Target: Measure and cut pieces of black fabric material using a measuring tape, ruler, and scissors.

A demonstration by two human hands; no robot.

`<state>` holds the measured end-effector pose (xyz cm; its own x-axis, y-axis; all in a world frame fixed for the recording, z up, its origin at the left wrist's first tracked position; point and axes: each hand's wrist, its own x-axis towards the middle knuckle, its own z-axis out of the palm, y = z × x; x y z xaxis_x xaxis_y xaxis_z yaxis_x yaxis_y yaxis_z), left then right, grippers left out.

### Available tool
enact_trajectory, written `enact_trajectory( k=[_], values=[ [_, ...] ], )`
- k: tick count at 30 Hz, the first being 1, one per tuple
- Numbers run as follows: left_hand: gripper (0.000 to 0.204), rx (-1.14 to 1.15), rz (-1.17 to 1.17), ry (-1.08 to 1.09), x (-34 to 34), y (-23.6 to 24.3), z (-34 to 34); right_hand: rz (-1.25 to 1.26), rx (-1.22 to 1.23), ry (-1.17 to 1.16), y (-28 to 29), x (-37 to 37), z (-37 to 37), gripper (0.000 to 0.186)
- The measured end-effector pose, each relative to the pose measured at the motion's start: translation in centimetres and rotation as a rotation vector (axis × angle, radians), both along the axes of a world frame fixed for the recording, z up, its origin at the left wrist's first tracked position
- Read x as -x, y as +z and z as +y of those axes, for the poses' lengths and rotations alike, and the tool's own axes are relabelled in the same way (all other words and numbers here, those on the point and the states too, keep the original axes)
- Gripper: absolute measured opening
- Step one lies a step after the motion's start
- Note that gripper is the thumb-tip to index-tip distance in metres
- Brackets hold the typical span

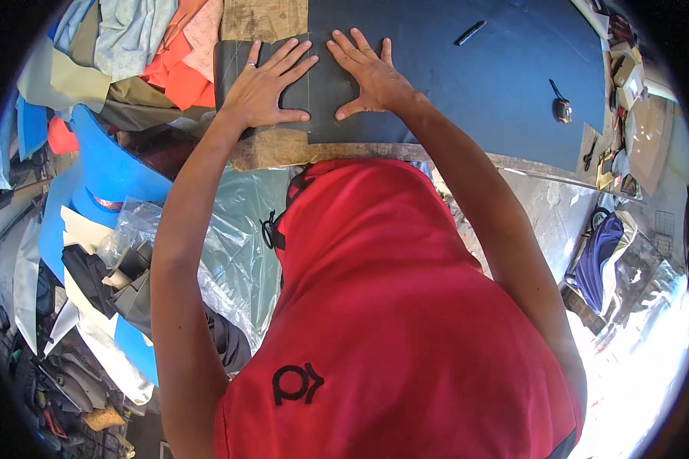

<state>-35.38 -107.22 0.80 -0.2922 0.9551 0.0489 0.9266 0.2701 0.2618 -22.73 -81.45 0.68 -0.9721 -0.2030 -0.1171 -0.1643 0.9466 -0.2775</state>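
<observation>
A large dark sheet (467, 99) of smooth, leather-like material covers most of the wooden table. Beside its left edge lies a smaller dark piece (230, 65), with a thin pale line where the two meet. My left hand (268, 90) rests flat on the smaller piece, fingers spread, a ring on one finger. On the large sheet, close to that line, my right hand (373, 80) is pressed flat with its fingers apart. Neither hand grips anything. A black pen (471, 32) and a tape measure (562, 110) lie on the sheet to the right.
Bare wood of the table (272, 149) shows at the left and front edges. Coloured fabric pieces (134, 38) are heaped at the far left, above a curled blue sheet (119, 164). Scissors (589, 155) lie near the right end, by assorted clutter.
</observation>
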Motion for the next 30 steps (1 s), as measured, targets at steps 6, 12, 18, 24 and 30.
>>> enact_trajectory(
  k=[6, 12, 18, 24, 30],
  values=[
    [0.113, 0.017, 0.0, -0.004, 0.0, 0.0, 0.0, 0.007, 0.003, -0.002, -0.1, -0.1, 0.0, 0.149],
    [0.114, 0.019, 0.002, -0.014, 0.2, 0.2, 0.1, 0.019, 0.011, -0.001, -0.2, -0.1, 0.1, 0.148],
    [0.111, 0.029, 0.008, -0.011, 0.1, 0.4, 0.1, 0.033, 0.026, 0.002, -0.4, -0.1, 0.1, 0.148],
    [0.11, 0.031, 0.003, -0.012, 0.1, 0.8, 0.2, 0.028, 0.004, 0.008, -0.2, -0.1, 0.1, 0.148],
    [0.11, 0.047, -0.016, 0.008, -0.2, 1.2, 0.3, 0.017, -0.001, 0.011, 0.1, -0.1, 0.0, 0.147]
  ],
)
